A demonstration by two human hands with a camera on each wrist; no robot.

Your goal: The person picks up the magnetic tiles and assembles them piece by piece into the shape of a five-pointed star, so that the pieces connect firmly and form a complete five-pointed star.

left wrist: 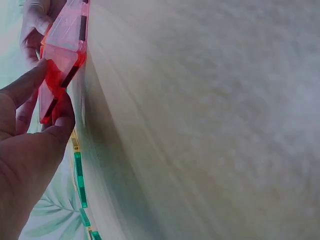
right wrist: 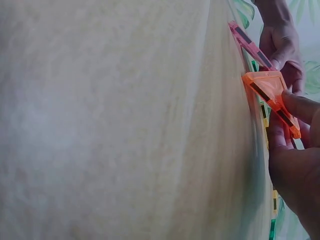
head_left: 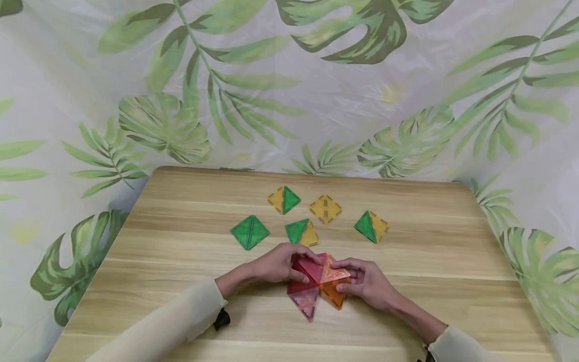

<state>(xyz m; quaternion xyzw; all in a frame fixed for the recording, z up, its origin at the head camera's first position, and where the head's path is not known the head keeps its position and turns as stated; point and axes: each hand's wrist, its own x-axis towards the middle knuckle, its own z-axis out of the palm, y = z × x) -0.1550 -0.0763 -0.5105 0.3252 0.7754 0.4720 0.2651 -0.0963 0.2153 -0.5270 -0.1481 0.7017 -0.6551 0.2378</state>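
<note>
Translucent triangular magnetic tiles, joined into one piece, are between both hands above the front middle of the table. My left hand (head_left: 275, 264) grips the red tiles (head_left: 300, 287) on the left side, with a pink tile (head_left: 305, 302) pointing down toward me. On the right, my right hand (head_left: 372, 287) pinches the orange tiles (head_left: 335, 295), thumb on one face. The right wrist view shows the orange tile (right wrist: 270, 89) tilted between thumb and fingers. Thumb and finger pinch a red tile (left wrist: 64, 61) in the left wrist view. Fingers partly cover the tiles.
Beyond the hands lie tile pairs: a green pair (head_left: 250, 232), a yellow pair (head_left: 325, 209), and green-and-yellow pairs at the back (head_left: 284, 199), middle (head_left: 302, 232) and right (head_left: 371, 226). The wooden table (head_left: 181, 201) meets a leaf-patterned cloth (head_left: 253, 110) behind.
</note>
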